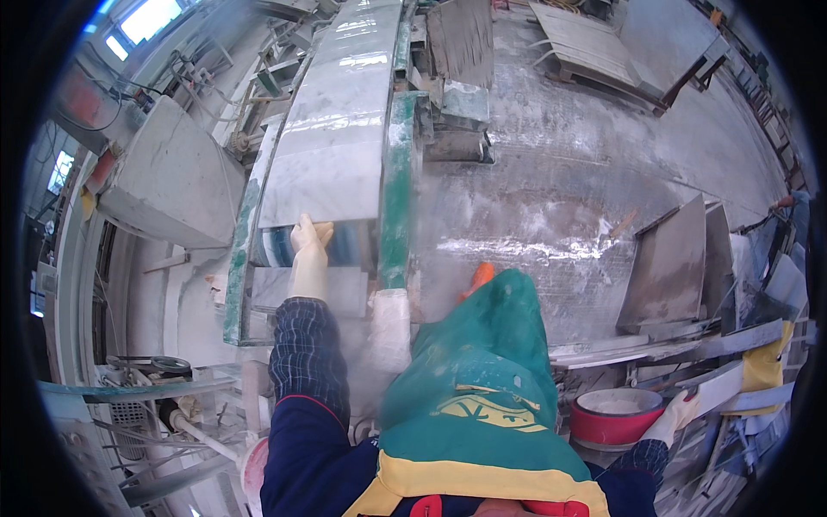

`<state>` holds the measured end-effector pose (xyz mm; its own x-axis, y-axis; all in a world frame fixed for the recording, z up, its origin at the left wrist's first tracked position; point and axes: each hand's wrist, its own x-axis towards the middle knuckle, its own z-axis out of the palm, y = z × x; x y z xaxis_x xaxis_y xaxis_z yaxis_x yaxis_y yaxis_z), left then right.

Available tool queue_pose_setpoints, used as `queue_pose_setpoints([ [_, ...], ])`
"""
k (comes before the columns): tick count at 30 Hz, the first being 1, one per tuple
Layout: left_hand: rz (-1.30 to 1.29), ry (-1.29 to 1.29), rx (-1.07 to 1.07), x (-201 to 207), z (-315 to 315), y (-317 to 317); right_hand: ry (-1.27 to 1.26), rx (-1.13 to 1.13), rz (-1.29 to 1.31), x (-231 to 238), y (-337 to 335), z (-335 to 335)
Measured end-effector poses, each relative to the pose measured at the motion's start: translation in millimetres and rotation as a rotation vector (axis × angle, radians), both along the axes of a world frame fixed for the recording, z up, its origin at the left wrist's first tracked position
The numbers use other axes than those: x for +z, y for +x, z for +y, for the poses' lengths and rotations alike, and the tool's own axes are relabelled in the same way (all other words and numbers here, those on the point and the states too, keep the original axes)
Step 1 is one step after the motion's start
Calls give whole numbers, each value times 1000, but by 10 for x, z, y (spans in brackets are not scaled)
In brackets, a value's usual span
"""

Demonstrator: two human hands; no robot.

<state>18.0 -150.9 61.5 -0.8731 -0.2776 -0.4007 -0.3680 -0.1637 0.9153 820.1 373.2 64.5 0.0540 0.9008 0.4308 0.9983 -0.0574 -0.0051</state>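
A long, wet, white-grey marble slab [332,164] lies on a green-framed conveyor [399,189]. My left hand [311,246], in a cream glove, reaches forward to the slab's near edge, its fingers curled closed at that edge. Beneath the hand, the dark blue belt roller [346,245] shows between the slab and a pale stone piece [345,289]. Low on the right, my gloved right hand [676,418] is out to the side, closed on the near end of a pale stone strip [721,388]; its fingertips are partly hidden.
A red round tub [616,416] stands beside my right hand. Brown-grey slabs [668,267] lean at the right, and a pallet-like table [581,47] stands far right. A large stone block [172,177] is left of the conveyor. Another person's arm [797,207] shows at the right rim.
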Motion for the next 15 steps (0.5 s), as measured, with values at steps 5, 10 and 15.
queue_pose_setpoints([
  [5,-19,-106,-37,-54,6,-79,-17,35,33,52,-85,-89],
  [10,-27,-125,-47,-66,15,-123,-26,34,51,71,-131,-156],
  [15,-27,-117,-18,-57,30,-159,-11,38,52,83,-197,-226],
])
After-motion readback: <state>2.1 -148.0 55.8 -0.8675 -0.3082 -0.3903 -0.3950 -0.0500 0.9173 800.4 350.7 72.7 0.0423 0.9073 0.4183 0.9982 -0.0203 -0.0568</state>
